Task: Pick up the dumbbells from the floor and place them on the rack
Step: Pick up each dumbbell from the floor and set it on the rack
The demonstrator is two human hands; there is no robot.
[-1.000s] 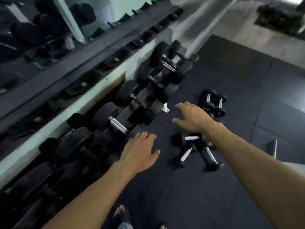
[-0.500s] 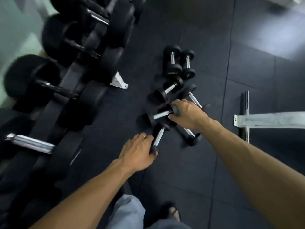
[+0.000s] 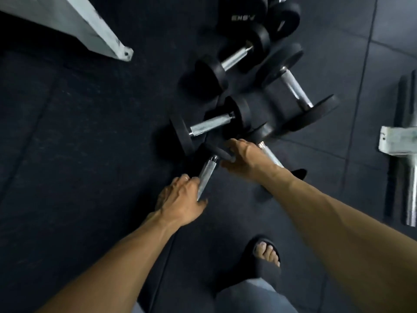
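Several small black dumbbells with chrome handles lie on the dark rubber floor. My left hand (image 3: pixel 180 201) grips the chrome handle of the nearest dumbbell (image 3: pixel 206 175). My right hand (image 3: pixel 240 159) curls thumb and fingers round that dumbbell's far black head (image 3: pixel 217 152). A second dumbbell (image 3: pixel 270 155) runs under my right wrist. Beyond them lie another dumbbell (image 3: pixel 212 125), one farther up (image 3: pixel 237 57) and one to the right (image 3: pixel 295 89). The rack's shelves are out of view.
A white rack foot (image 3: pixel 101 39) juts in at top left. A white and chrome bench frame (image 3: pixel 397 141) lies on the floor at right. Two upright dumbbells (image 3: pixel 246 16) stand at the top edge. My sandalled foot (image 3: pixel 266 254) is below my hands.
The view dropped from the rack to the floor and moved closer. My left hand closed round the near dumbbell's handle; my right hand shifted onto its far head.
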